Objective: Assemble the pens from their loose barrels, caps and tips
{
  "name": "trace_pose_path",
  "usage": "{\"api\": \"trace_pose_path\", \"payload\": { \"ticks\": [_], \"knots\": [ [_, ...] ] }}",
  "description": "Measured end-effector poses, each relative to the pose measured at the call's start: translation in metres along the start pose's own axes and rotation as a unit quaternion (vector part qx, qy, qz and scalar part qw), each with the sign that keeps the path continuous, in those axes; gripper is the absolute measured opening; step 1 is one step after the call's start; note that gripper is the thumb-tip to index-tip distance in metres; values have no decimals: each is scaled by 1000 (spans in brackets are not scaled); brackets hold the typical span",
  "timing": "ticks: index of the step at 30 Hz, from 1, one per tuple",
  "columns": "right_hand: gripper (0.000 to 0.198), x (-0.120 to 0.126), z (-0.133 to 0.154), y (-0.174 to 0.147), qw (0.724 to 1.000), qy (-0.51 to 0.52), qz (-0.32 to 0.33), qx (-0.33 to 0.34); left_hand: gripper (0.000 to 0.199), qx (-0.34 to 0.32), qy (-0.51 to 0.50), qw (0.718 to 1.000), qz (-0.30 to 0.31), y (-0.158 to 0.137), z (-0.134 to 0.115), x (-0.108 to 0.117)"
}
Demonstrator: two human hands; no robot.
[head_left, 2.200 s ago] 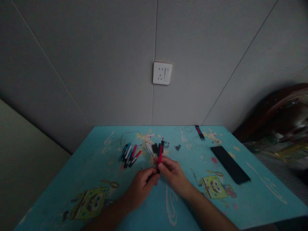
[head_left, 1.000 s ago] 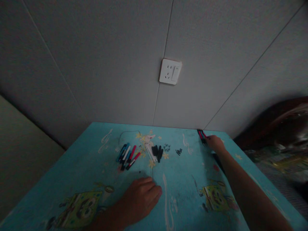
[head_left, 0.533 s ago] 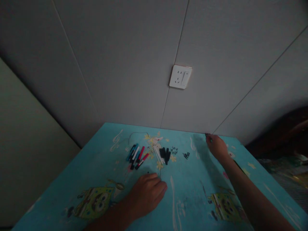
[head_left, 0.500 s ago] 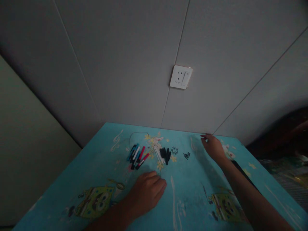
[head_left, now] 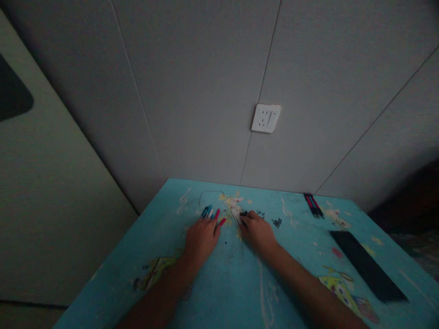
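Note:
My left hand (head_left: 202, 238) lies over a heap of coloured pen barrels, its fingers stretched forward and slightly apart. A pink barrel (head_left: 222, 222) and a blue barrel (head_left: 210, 209) poke out beyond the fingertips. With fingers curled, my right hand (head_left: 258, 232) closes on the black pen parts (head_left: 243, 213), hiding most of them. Thin white refills (head_left: 236, 214) lie between the two hands. Farther right are small dark pieces (head_left: 277, 222) in a little group. Several pens (head_left: 313, 205) with pink and blue barrels lie side by side at the far right.
A long black strip (head_left: 366, 265) lies at the right of the table with its blue cartoon-print cover (head_left: 233, 292). The grey wall (head_left: 192, 100) with a white socket (head_left: 266, 118) borders the far edge. A pale panel (head_left: 61, 196) rises at the left.
My right hand has come back from the far right edge to the black parts. My left hand has moved forward onto the coloured barrels. The pens at the far right are now uncovered.

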State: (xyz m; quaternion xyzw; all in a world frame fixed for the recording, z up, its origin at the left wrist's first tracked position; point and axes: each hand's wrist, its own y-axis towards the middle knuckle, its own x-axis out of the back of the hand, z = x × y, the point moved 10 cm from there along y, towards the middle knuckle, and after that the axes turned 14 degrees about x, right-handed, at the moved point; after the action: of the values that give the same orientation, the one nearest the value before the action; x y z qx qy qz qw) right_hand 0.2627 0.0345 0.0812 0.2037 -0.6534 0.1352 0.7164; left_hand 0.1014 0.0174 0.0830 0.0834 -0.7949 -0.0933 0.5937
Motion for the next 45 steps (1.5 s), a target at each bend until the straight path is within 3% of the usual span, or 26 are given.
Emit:
{"api": "trace_pose_path", "payload": {
  "ticks": [8,13,16,23,28,30,31,33,36,38,40,45],
  "knots": [
    [23,14,15,-35,992,40,-110,37,15,-21,-5,1000,14,-8,-10,-5],
    [36,17,31,-51,979,83,-167,88,15,-78,-1,997,-1,-11,-25,-2],
    [39,15,39,-50,977,79,-161,116,12,-110,0,994,-6,-16,-33,-1],
    [21,4,58,-42,979,81,-106,156,12,-127,-63,990,-16,-21,-38,13],
    [15,2,52,-45,961,211,-106,142,16,-98,-94,989,-62,-11,-27,34],
    [15,11,38,-49,928,324,-152,102,17,-64,-105,988,-95,-7,-16,44],
    [16,15,29,-52,897,396,-180,70,17,-47,-111,987,-109,-5,-11,47],
    [18,16,12,-57,800,554,-230,2,18,-22,-116,985,-122,-4,-4,48],
    [19,12,6,-58,622,737,-261,-48,19,-31,-118,987,-101,-5,-8,38],
    [19,11,5,-57,545,790,-274,-59,20,-47,-134,987,-81,-7,-15,31],
    [18,10,3,-55,520,805,-278,-62,19,-64,-169,982,-59,-10,-21,26],
    [20,0,15,-50,527,820,-221,-43,22,-105,-279,955,-6,-18,-32,22]
  ]
}}
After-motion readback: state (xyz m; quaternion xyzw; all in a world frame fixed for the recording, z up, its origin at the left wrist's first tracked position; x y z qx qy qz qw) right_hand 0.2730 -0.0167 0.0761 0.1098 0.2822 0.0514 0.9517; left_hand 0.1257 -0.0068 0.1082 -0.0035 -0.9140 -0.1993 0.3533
